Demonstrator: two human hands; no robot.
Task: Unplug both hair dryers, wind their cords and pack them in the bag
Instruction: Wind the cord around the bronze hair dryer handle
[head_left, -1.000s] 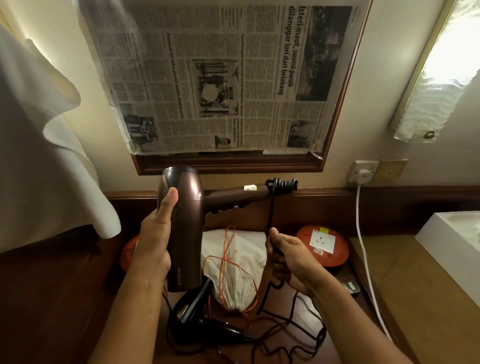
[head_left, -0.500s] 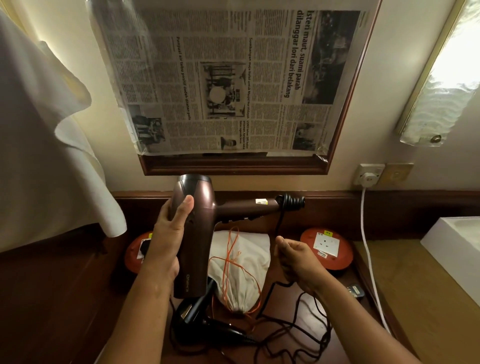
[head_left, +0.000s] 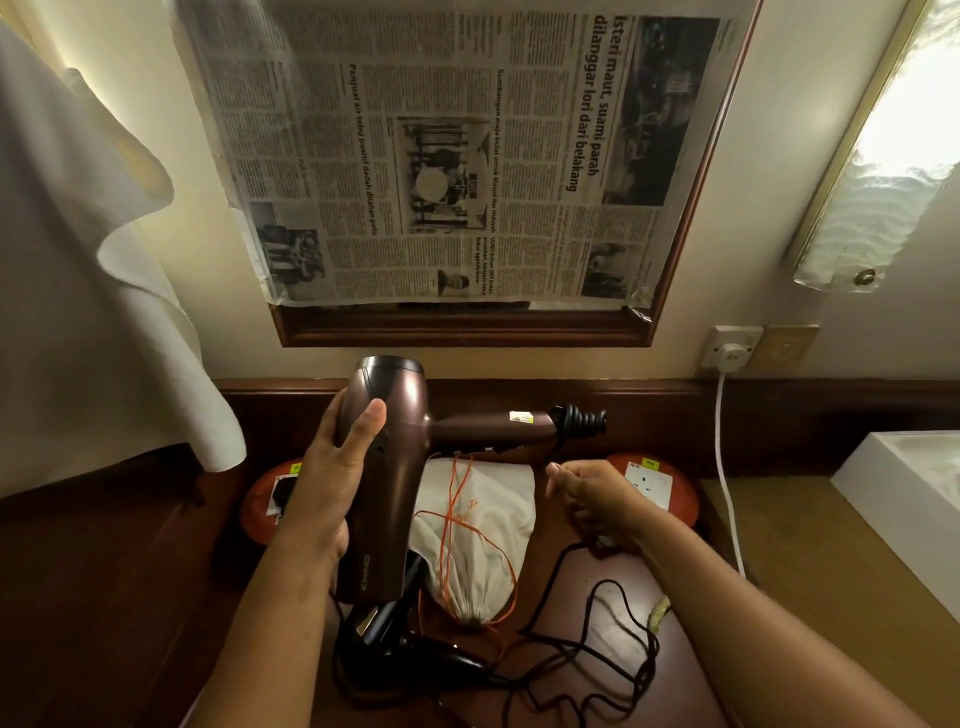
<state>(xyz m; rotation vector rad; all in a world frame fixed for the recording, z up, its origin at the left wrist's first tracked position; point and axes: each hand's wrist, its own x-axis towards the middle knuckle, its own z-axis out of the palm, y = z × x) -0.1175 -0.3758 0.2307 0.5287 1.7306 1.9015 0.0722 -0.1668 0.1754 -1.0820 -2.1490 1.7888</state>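
Observation:
My left hand (head_left: 332, 467) grips the barrel of a brown hair dryer (head_left: 395, 467), held up over the table with its handle pointing right. Its black cord (head_left: 582, 623) drops from the ribbed collar at the handle's end. My right hand (head_left: 592, 499) pinches that cord just below the handle. The cord's loose length lies tangled on the table. A black hair dryer (head_left: 395, 644) lies on the table under the brown one. Behind it rests a white drawstring bag (head_left: 478, 530) with orange strings.
Two orange round pads (head_left: 680, 499) with cards sit at the back of the dark wooden table (head_left: 104, 597). A white cable (head_left: 724, 467) hangs from a wall socket (head_left: 730, 353). A white box (head_left: 904, 499) stands right, white cloth (head_left: 78, 312) hangs left, a newspaper-covered mirror above.
My right hand has moved up along the cord, closer to the handle's end. The brown dryer sits slightly lower and more to the right in view.

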